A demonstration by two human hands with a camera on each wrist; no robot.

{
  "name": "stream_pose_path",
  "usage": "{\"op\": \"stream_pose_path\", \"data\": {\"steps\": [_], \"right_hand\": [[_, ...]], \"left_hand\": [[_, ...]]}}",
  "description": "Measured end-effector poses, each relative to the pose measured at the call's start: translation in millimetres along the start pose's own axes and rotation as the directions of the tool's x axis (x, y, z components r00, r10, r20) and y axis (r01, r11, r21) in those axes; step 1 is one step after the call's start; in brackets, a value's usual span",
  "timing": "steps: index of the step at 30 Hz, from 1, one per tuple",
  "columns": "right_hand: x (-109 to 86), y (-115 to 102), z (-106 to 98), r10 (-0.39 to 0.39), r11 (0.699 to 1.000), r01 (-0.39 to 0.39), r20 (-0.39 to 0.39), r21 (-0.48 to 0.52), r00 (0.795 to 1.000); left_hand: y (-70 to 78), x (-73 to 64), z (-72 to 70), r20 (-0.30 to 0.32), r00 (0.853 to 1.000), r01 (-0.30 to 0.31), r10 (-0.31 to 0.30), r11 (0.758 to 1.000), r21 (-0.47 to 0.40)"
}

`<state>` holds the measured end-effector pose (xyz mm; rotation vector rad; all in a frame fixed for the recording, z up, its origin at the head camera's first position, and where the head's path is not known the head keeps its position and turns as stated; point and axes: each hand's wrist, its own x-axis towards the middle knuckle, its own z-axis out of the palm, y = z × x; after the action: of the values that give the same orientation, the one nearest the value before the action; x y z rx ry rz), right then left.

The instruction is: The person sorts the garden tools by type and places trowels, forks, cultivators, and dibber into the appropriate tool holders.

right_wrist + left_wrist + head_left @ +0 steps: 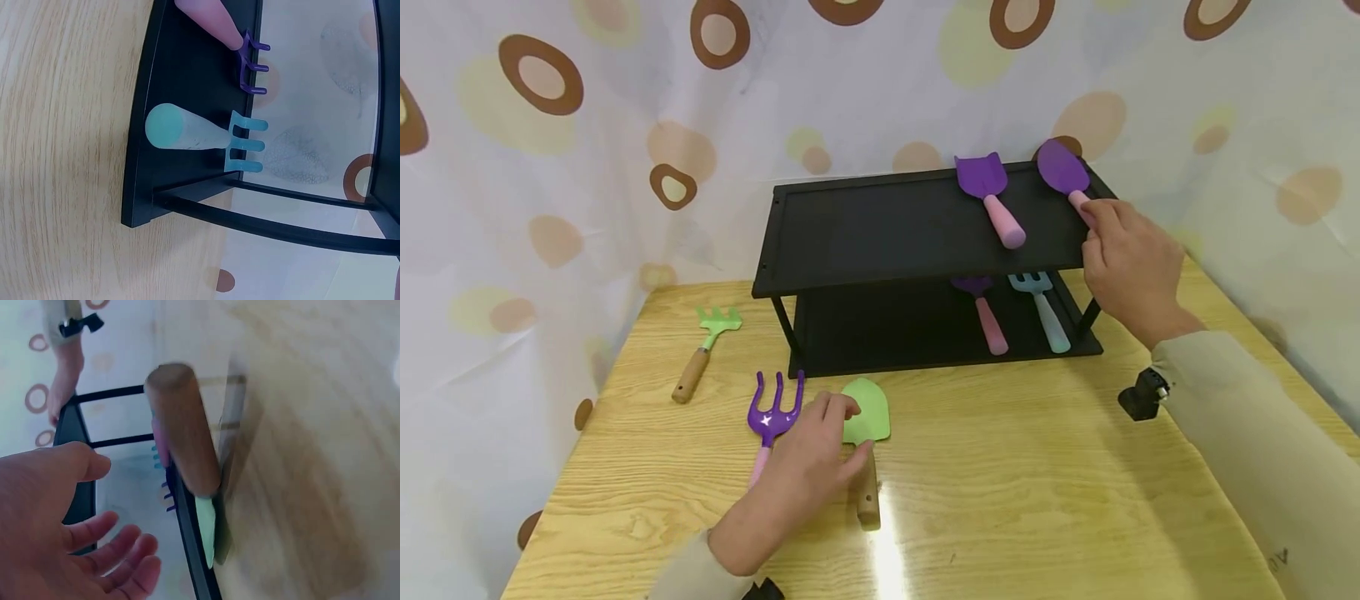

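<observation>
- Rounded purple trowel (1063,168): at the right end of the rack's upper tier (865,229); full contact with the surface impossible to tell.
- Right hand (1131,258): thumb and fingers gripping the pink handle (1078,202); best to lower level, then release without dragging.
- Square-ended purple scoop (983,177): just left on the same tier; keep a gap, handles facing front.
- Left hand (808,454): fingers parted, holding nothing, near the green spade (868,410) on the table (1037,467); for a pickup, better to take the wooden handle (868,500), avoiding the purple fork (773,419) alongside.
</observation>
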<state>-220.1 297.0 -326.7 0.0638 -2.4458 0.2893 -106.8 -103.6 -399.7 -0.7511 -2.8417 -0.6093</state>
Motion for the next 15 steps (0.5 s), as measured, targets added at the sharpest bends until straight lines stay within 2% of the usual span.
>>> {"op": "stream_pose_path", "data": {"steps": [3, 6, 11, 15], "right_hand": [[-2.0, 0.6, 1.3, 0.007, 1.000, -0.007, 0.007, 0.003, 1.000], [-2.1, 1.2, 2.1, 0.004, 1.000, -0.004, -0.004, 0.001, 1.000], [-1.1, 1.1, 2.0, 0.019, 1.000, -0.019, 0.022, -0.003, 1.000], [-0.4, 1.3, 1.6, 0.024, 1.000, -0.024, 0.034, -0.003, 0.999]], "left_hand": [[5.5, -5.1, 6.6, 0.093, 0.993, 0.070, -0.070, 0.998, -0.003], [10.2, -8.0, 11.2, 0.146, 0.983, 0.112, -0.110, 0.994, -0.006], [16.2, -11.4, 14.2, 0.194, 0.968, 0.158, -0.158, 0.987, 0.012], [19.9, -12.8, 16.5, 0.193, 0.963, 0.186, -0.188, 0.982, 0.025]]}}
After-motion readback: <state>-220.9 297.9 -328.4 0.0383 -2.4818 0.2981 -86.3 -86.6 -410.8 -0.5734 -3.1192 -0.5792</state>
